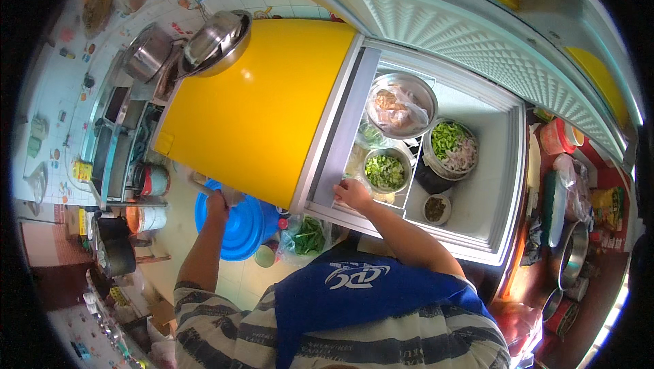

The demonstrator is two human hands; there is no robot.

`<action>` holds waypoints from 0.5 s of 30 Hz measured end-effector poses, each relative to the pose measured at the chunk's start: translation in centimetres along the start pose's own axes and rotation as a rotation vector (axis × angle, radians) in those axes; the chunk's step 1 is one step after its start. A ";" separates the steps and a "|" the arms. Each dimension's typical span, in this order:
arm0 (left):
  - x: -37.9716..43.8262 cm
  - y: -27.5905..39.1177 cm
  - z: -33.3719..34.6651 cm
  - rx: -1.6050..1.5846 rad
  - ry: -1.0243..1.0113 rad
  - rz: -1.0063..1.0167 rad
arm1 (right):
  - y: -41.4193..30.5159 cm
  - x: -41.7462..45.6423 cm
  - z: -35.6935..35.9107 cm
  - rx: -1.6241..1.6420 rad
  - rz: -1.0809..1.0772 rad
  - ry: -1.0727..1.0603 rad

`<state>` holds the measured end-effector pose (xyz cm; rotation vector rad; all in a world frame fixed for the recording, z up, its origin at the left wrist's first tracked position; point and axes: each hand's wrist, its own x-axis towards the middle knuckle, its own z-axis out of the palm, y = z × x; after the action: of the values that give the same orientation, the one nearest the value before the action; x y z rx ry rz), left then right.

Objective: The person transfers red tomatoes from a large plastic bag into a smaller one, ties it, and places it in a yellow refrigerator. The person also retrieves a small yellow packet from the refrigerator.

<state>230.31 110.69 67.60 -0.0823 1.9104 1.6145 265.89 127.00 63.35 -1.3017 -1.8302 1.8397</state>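
Note:
A chest freezer stands before me, its yellow lid panel (pixel 255 108) down on the left and its white ribbed lid (pixel 439 32) raised on the right. My right hand (pixel 354 195) is at the front of the opening, fingers curled by the grey inner panel (pixel 340 149); whether it grips anything is unclear. Close by is a steel bowl of chopped greens (pixel 386 172). Behind it, a larger steel bowl (pixel 434 101) holds a plastic bag of pale brown food (pixel 393 106). Over a blue lidded bin (pixel 240 233), my left hand (pixel 218 204) holds a pale object (pixel 234 197), partly hidden.
Inside the freezer are a container of greens and chopped onion (pixel 454 149) and a small dark-filled bowl (pixel 437 209). Steel basins (pixel 217 42) rest on the yellow panel's far corner. A bag of leafy greens (pixel 309 236) is on the floor. Crowded shelving (pixel 577 267) flanks the right.

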 end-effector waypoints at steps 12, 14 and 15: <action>3.8 -3.4 -1.1 -0.099 -0.051 0.030 | 4.6 -1.1 -4.6 0.083 -0.092 0.317; 3.4 -3.2 -2.2 -0.050 -0.021 0.029 | 5.9 -1.7 -6.4 -0.068 -0.208 0.776; 3.4 -3.0 -2.3 -0.016 -0.015 0.022 | 7.2 -1.6 -7.9 -0.026 -0.110 0.827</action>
<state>227.96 109.02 63.43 -0.0565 1.8932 1.6409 275.34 129.91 58.96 -1.5969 -1.4144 0.9718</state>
